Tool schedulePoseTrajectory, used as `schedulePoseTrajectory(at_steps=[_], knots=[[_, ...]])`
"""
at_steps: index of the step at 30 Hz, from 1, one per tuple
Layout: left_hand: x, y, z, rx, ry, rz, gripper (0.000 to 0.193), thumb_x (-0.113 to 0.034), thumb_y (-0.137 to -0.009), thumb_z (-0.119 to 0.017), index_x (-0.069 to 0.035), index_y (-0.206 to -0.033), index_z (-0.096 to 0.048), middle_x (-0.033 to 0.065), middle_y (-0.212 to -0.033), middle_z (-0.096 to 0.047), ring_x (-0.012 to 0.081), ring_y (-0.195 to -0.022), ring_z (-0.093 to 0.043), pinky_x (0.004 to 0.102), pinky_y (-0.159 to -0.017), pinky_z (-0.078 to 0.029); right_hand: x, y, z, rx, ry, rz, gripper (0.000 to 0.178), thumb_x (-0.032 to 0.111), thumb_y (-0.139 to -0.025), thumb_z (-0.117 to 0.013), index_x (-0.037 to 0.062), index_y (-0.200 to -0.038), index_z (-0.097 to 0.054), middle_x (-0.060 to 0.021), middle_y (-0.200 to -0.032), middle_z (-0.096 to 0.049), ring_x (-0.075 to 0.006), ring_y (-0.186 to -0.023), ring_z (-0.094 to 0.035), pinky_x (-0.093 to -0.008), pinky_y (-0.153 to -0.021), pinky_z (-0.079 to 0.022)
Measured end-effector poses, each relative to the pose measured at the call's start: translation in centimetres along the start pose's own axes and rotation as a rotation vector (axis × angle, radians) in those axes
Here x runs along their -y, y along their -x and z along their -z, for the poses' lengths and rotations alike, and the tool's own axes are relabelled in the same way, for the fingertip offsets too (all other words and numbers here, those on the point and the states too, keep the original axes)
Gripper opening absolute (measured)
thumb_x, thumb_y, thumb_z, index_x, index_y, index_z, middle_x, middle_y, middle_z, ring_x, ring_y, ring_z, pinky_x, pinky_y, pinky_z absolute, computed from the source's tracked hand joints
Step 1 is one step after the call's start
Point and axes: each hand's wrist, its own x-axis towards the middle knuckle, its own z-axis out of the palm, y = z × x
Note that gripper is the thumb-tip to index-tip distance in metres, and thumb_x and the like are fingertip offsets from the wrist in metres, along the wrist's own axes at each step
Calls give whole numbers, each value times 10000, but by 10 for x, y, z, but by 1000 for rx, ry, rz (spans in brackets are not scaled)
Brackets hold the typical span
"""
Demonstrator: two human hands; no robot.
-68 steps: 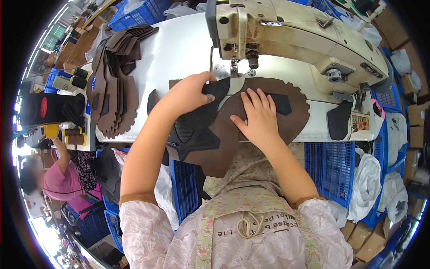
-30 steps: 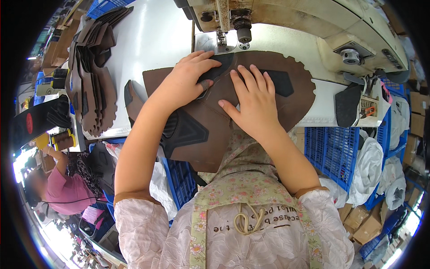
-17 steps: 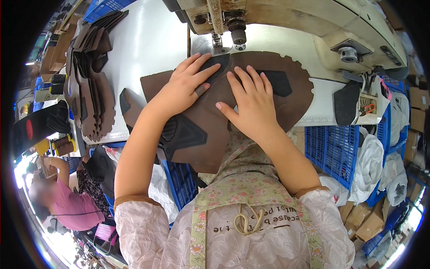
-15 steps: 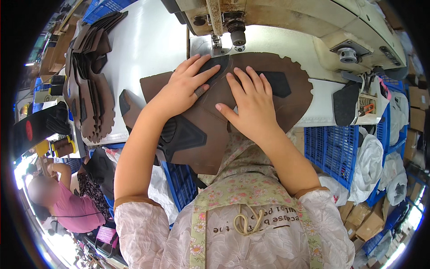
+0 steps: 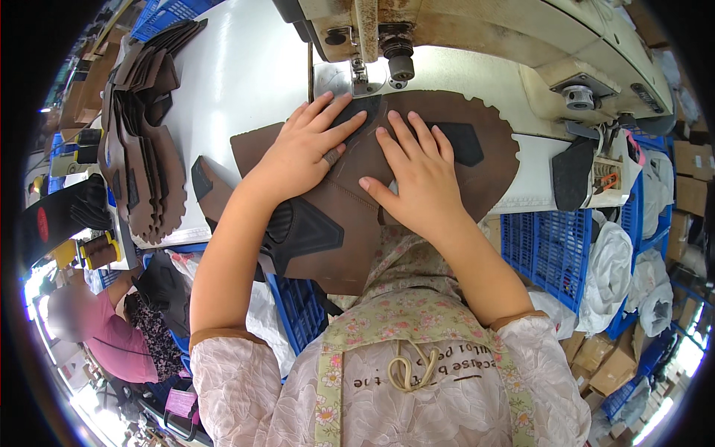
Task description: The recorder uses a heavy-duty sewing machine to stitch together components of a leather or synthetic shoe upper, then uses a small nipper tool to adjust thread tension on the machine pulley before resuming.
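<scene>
Beneath the sewing machine's needle area, a brown leather-like piece [image 5: 488, 134] with a notched right edge lies on the white bed. My left hand [image 5: 304, 153] rests flat on its left part, fingers spread over a dark patch close to the presser foot [image 5: 359, 77]. A ring is on one of its fingers. To the right of the centre seam, my right hand [image 5: 421, 167] presses flat on the same piece, fingers apart. A black patch [image 5: 458, 143] shows beyond its fingertips. The near-left part carries a ribbed black patch [image 5: 316, 227] and hangs over the table edge.
A stack of brown cut pieces [image 5: 145, 156] lies at the left. The machine arm [image 5: 477, 37] spans the top. A loose black piece [image 5: 572, 175] sits at the right, above blue crates [image 5: 547, 253] and white bags. Another person in pink [image 5: 123, 339] sits at the lower left.
Both hands stay flat on the leather-like piece, with hardly any shift. The view has tilted slightly, and the person in pink has moved a little.
</scene>
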Motion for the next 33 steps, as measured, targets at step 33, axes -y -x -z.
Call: schedulePoseTrajectory(at_steps=[33], knots=[[14, 4, 5, -10, -60, 95, 538, -44, -898, -506, -160, -1423, -475, 62, -1525, -374, 290, -1432, -285, 492, -1182, -166, -5, -33, -9, 8, -67, 81, 662, 411, -777, -717, 5, -1274, -553, -209, -1399, -471, -358, -1343, -387, -535, -1086, -265]])
